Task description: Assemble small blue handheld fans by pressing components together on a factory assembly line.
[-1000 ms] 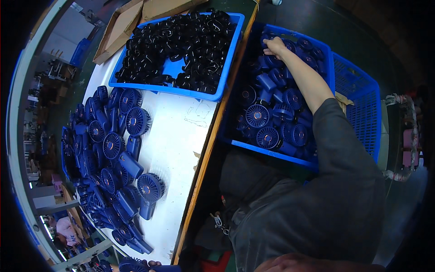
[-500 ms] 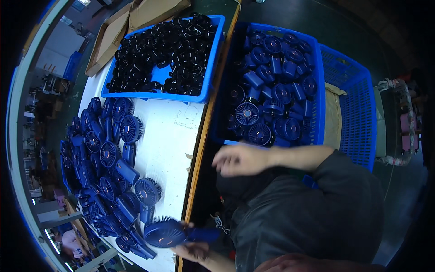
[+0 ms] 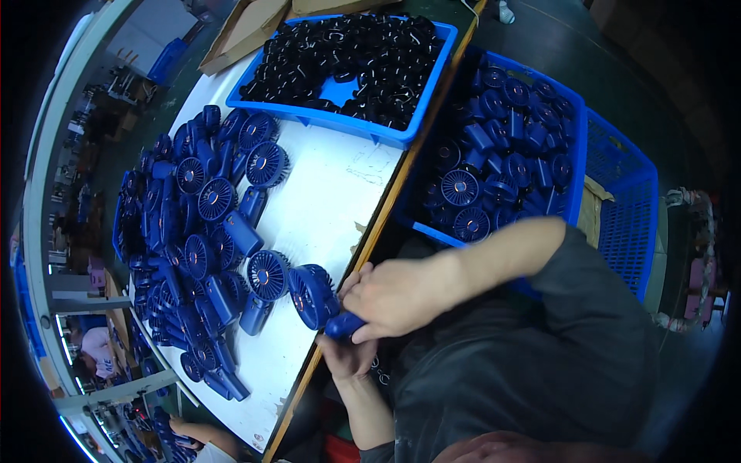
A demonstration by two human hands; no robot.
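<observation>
A dark blue handheld fan (image 3: 310, 296) is at the table's edge, its round grille tilted and its short handle toward me. My right hand (image 3: 397, 297) is wrapped round that handle from above. Just below it is my left hand (image 3: 347, 358), palm up and thumb apart from the fingers; I cannot tell whether it touches the handle. Another blue fan (image 3: 268, 275) lies on the table right beside the held one. Beyond it spreads a big heap of similar blue fans (image 3: 199, 261).
A blue tray (image 3: 324, 118) of small black parts stands on the white table (image 3: 332, 208), cardboard boxes (image 3: 243, 35) behind it. Right of the wooden table edge (image 3: 386, 208) are a blue crate (image 3: 575, 154) of fans and an empty-looking blue basket (image 3: 629, 201). Another person's arm (image 3: 202, 432) shows at lower left.
My right hand has come down and left onto the fan's handle, which my left hand was holding. The fan has turned and sits nearer the table edge. The whole view has shifted.
</observation>
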